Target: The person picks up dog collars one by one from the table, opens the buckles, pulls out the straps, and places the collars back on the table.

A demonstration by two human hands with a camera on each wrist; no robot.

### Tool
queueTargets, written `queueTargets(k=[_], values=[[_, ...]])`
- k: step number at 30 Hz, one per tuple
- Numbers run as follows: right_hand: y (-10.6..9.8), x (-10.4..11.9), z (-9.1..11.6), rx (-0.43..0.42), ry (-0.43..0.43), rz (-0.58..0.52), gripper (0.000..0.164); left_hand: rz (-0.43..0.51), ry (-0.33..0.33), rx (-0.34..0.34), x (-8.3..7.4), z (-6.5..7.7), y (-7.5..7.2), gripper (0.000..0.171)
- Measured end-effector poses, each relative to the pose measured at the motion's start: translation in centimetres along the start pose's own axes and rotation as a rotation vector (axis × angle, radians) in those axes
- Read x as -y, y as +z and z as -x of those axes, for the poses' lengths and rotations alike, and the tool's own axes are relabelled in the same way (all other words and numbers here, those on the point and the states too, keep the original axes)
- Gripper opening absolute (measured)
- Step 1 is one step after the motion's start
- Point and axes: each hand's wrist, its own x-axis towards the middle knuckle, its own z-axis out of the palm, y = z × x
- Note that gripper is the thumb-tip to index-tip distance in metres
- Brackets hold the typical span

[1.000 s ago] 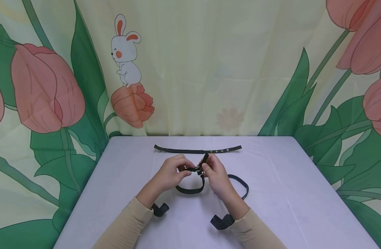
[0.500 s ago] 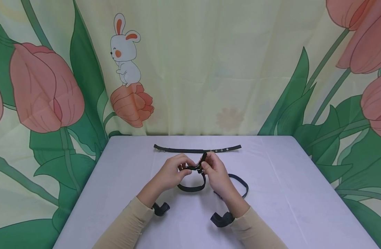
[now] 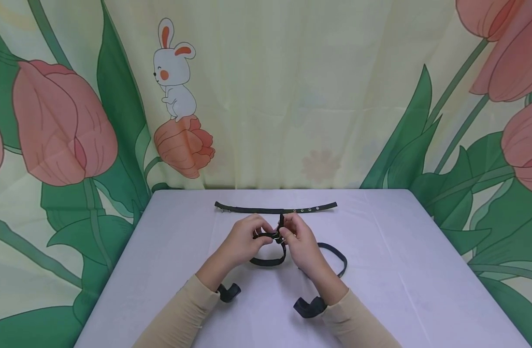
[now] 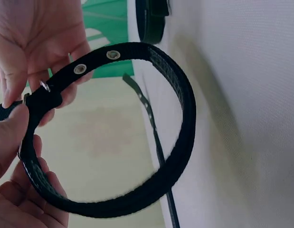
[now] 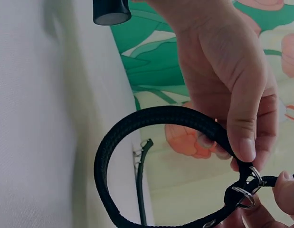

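Observation:
My left hand (image 3: pixel 244 237) and right hand (image 3: pixel 300 241) meet over the middle of the table, working on a black pet collar (image 3: pixel 267 262). It is bent into a loop, with eyelets in one end. In the right wrist view, the left thumb and fingers pinch the collar beside its metal buckle (image 5: pixel 256 175), and a D-ring (image 5: pixel 245 197) hangs close by. The right thumb and fingers pinch the strap end (image 4: pixel 4 111) that comes through the buckle. The loop hangs below the fingers, above the table.
A second black collar (image 3: pixel 257 210) lies stretched out near the table's back edge, eyelets toward the right. Another black collar (image 3: pixel 337 252) lies curved behind the right wrist, partly hidden by it. Black wrist-worn devices (image 3: pixel 309 307) stick out below both wrists. A printed curtain (image 3: pixel 283 96) hangs behind the table.
The left hand has shifted slightly right, toward the right hand. The strap end at the right fingers stands more upright, and the looped collar has risen a little.

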Motion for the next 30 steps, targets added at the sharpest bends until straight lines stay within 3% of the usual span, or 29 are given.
queueTargets(k=[14,30], values=[[0.21,-0.23,0.15,-0.055,-0.005,-0.076,0.016,0.021,0.01,0.017,-0.05,-0.16,-0.05,0.022],[-0.06,-0.07,0.1,0.005,0.008,-0.1,0.017,0.135,-0.098,0.099,0.24,-0.29,-0.01,0.026]])
